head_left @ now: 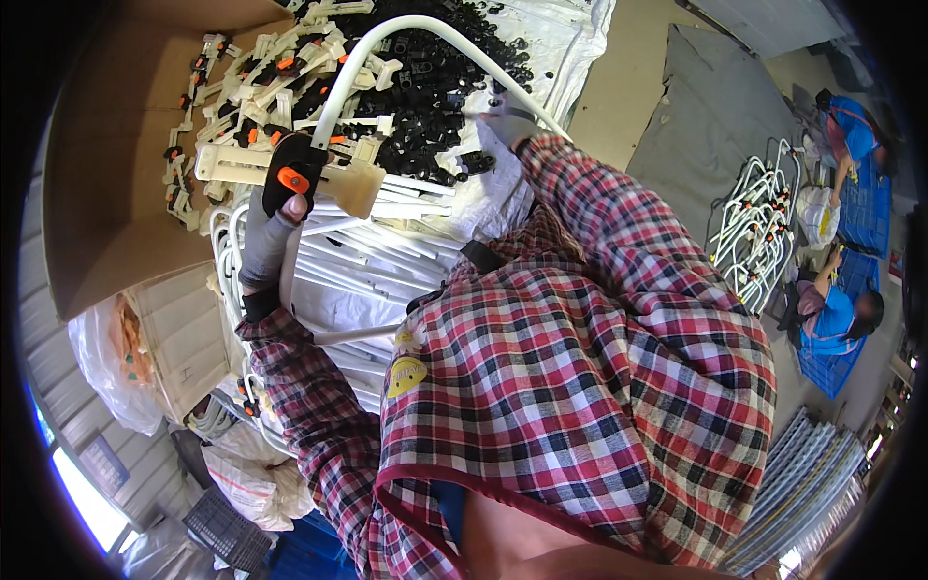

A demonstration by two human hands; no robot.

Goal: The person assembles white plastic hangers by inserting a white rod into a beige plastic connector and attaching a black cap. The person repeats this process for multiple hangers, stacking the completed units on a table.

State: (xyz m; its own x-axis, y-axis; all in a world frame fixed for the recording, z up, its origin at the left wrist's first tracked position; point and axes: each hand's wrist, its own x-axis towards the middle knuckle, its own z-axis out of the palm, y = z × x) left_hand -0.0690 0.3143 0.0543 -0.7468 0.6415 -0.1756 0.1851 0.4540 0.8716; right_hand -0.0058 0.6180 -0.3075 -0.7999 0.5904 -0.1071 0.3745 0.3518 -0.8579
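Observation:
My left hand (271, 232), in a grey glove with the thumb bare, is closed around a black plastic bracket (293, 172) with an orange tab. A long cream plastic piece (232, 164) is joined to that bracket. From it a bent white tube (425, 21) arches up and over to the right. Beyond the tube's far leg, my gloved right hand (507, 126) is at the edge of a heap of small black plastic parts (420, 116). Its fingers look bent together, but whatever they hold is too small to make out.
Cream brackets with orange tabs (290, 72) lie beside a large cardboard box (126, 164). Below my hands are stacked white tubes (358, 261). At right stand a pile of bent white frames (759, 227), blue crates (860, 217) and two people in blue (849, 126).

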